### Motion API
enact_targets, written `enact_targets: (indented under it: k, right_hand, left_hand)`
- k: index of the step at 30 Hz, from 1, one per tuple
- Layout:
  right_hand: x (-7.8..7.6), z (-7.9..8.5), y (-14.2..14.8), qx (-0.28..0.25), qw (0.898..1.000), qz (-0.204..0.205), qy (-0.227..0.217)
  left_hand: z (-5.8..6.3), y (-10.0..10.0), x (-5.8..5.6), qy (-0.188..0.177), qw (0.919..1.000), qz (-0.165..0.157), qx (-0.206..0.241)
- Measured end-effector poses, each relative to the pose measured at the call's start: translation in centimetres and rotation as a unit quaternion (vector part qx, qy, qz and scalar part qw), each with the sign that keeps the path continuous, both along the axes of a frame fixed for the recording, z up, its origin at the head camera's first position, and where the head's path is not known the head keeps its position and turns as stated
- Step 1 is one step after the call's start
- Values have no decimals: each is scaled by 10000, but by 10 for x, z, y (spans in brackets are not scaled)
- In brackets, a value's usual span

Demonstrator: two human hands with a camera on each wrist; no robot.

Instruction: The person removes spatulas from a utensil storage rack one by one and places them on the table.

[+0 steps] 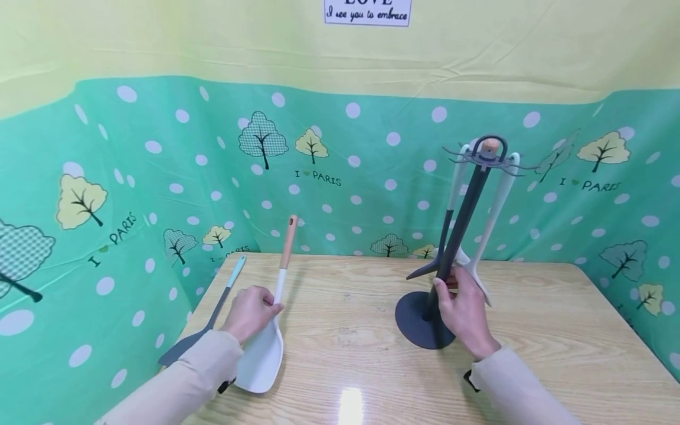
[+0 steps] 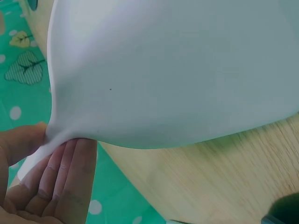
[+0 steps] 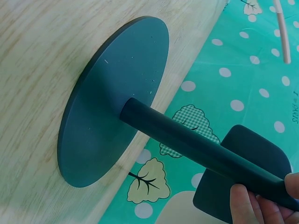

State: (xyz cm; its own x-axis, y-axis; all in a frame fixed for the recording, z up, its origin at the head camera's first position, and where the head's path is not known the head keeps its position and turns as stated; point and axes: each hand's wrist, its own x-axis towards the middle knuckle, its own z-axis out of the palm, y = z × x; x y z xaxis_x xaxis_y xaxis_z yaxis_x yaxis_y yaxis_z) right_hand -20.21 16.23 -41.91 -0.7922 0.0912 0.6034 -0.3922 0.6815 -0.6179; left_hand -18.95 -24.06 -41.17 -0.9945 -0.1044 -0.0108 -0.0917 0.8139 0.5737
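At the left of the table, my left hand [image 1: 252, 310] pinches a white spatula [image 1: 262, 360] at its neck. Its wood-coloured handle [image 1: 288, 242] points away from me; in the left wrist view the broad white blade [image 2: 163, 74] fills most of the frame. My right hand [image 1: 467, 301] grips the pole of a dark utensil stand [image 1: 467, 218], whose round base [image 1: 419, 324] is at the tabletop. Two utensils hang from its hooked top: a dark-headed turner [image 1: 445, 236] and a pale-handled one [image 1: 499, 195] with a white head. The right wrist view shows the dark turner blade [image 3: 257, 149] behind the pole.
A dark grey turner [image 1: 215, 313] with a mint handle end lies left of my left hand, along the edge of the wooden table [image 1: 350, 319]. A green and yellow patterned cloth [image 1: 340, 153] stands behind the table and on both sides.
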Motion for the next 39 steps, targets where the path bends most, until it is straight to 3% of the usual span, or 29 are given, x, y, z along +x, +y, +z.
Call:
enact_targets:
  k: [8, 17, 39]
  right_hand:
    - [0, 0, 0, 5, 10000, 30, 22]
    - [-1, -2, 0, -40, 9999, 77, -57]
    - [-2, -2, 1, -25, 9999, 51, -101]
  left_hand:
    - [-2, -14, -9, -186, 9997, -65, -147]
    - [-6, -32, -22, -615, 9973, 73, -394]
    - [-19, -48, -36, -1065, 9927, 306, -473]
